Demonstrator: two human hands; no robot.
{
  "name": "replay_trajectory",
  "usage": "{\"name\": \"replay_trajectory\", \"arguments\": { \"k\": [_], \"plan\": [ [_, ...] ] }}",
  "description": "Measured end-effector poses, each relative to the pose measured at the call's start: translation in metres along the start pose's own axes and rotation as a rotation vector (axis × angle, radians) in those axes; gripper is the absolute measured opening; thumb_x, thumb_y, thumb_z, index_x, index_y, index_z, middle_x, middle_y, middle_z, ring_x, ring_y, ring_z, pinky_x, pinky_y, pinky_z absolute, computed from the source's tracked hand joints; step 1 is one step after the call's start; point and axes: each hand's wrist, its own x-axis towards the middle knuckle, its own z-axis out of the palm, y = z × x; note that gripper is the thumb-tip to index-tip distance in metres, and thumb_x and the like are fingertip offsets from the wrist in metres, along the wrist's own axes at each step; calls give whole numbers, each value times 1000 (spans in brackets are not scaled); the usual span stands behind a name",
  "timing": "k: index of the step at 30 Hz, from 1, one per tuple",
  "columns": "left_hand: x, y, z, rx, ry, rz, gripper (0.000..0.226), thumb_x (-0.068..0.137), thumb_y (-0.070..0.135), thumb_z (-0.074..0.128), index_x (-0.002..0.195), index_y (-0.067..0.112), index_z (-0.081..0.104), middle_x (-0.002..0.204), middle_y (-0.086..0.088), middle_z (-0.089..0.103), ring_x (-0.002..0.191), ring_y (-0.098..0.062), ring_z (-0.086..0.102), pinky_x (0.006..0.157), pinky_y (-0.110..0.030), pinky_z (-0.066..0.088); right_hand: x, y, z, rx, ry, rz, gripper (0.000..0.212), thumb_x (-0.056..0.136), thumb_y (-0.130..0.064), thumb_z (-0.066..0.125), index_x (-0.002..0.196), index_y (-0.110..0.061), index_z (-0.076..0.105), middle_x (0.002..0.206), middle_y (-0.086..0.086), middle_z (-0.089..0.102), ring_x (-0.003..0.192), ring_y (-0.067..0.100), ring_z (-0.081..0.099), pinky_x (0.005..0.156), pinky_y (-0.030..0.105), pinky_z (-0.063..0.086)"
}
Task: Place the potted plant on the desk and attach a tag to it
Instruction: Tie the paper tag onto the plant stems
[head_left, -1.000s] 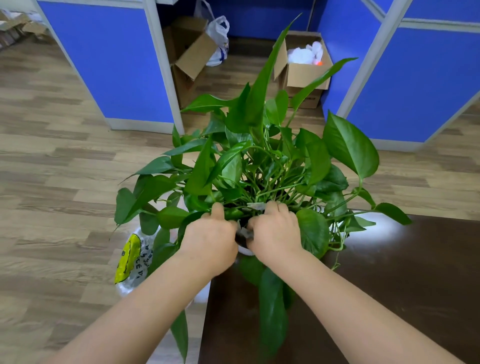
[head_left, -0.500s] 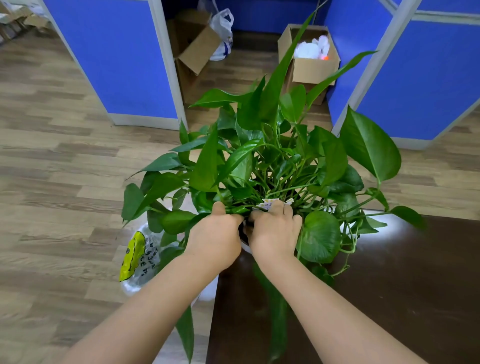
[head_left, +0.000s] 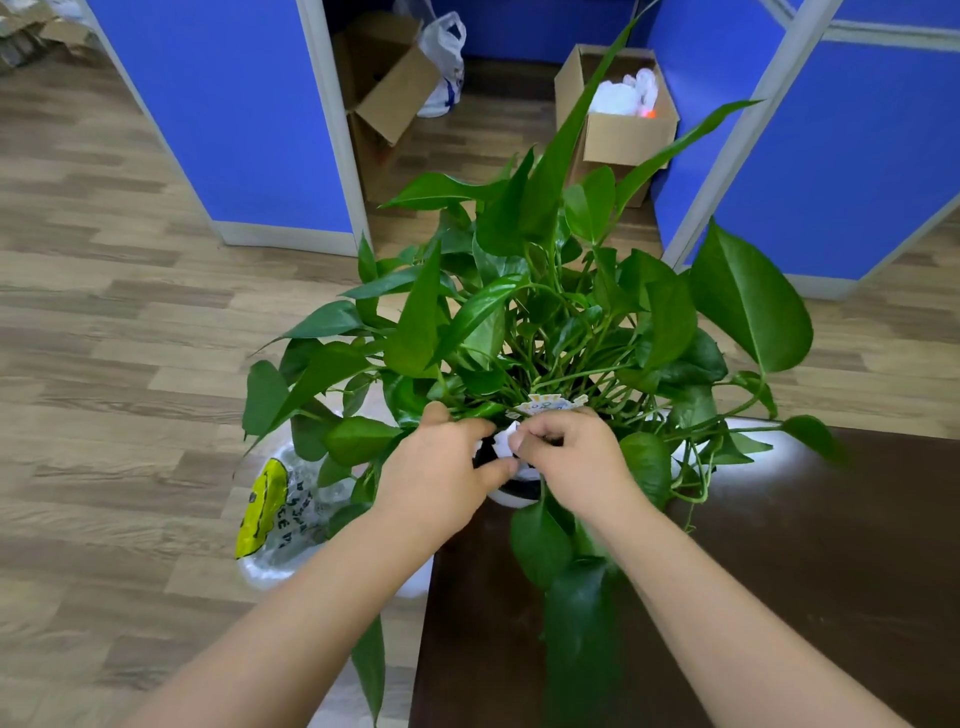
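Blue partition panels (head_left: 249, 130) and a wood-plank floor (head_left: 104, 312) fill the background, with two open cardboard boxes (head_left: 623, 130) set on the floor between the panels. Below these, a dark bench (head_left: 805, 571) takes up the lower right of the view, and a bagged waste bin (head_left: 280, 519) is seen on the floor just beside its left edge.

On the near left corner of the bench the potted plant (head_left: 545, 322) is already stood upright, its white pot (head_left: 511, 496) mostly hidden by leaves and hands. Placement is judged done; the tagging is in hand.

Both forearms are reached forward to the pot's near rim. The left hand (head_left: 441, 467) is curled, thumb and fingers closed toward a small white piece at the rim. The right hand (head_left: 571, 457) is pinched on the same white piece, which is judged to be the lower part of the tag (head_left: 550, 404); whether it is one piece with the card above cannot be told.

The tag's printed top is shown just beyond the right hand's knuckles, touching the stems, its long axis running left to right across the view. It lies straight ahead of both hands, slightly right of centre, so the right hand is the nearer. Any seating of the tag is judged to call for a short push forward and down into the pot, between the stems.
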Motion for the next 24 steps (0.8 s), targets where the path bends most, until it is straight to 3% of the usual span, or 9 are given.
{"name": "replay_trajectory", "arguments": {
  "k": [2,4,6,10,14,16,20,24],
  "plan": [
    [0,1,0,-31,26,12,39,85,40,60,119,21,61,100,-3,39,76,-24,49,70,-32,45,0,-2,-10,65,-145,-7,30,83,-18,66,57,-33,65,89,6,67,94,21,60,83,33,48],
    [0,0,1,-52,74,32,30,87,34,59,108,13,62,94,-2,37,72,-24,45,65,-30,39,-2,-7,-18,70,-242,-14,21,89,-12,60,73,-18,73,89,10,69,88,16,57,73,25,45],
    [-1,-2,2,-69,109,43,23,90,28,54,99,7,60,91,-4,37,69,-27,43,63,-28,36,-1,-8,-21,1,-196,-30,22,92,-11,54,95,-9,75,104,9,72,95,14,60,81,26,46],
    [-3,-6,2,-97,135,53,19,93,17,45,75,11,46,86,-8,42,69,-29,45,63,-29,36,-1,-3,-10,-460,-51,-41,25,90,-17,53,102,-24,74,113,3,71,108,27,60,92,34,50],
    [-2,-7,4,-49,127,95,25,94,10,39,110,8,59,111,-15,59,80,-34,55,63,-31,38,0,-4,6,-794,-67,-3,27,90,-31,53,112,-26,68,120,7,62,117,29,51,95,37,39],
    [-1,-7,5,-35,122,98,36,93,5,37,121,16,57,121,-12,59,91,-35,60,68,-35,46,5,-4,11,-874,-94,41,28,89,-25,54,114,-22,65,123,6,61,120,27,49,97,36,36],
    [-2,-7,7,-13,105,90,44,92,4,36,124,25,56,122,-9,56,96,-34,59,68,-33,43,15,-6,11,-999,-182,69,36,85,-14,55,120,-20,59,126,4,60,121,26,51,98,35,36],
    [-2,-8,10,-14,104,93,42,93,5,36,123,24,57,120,-10,57,97,-33,59,71,-35,46,18,-8,11,-1038,-135,18,28,88,-13,53,114,-17,62,118,5,66,113,27,59,92,34,39]
  ]
}}
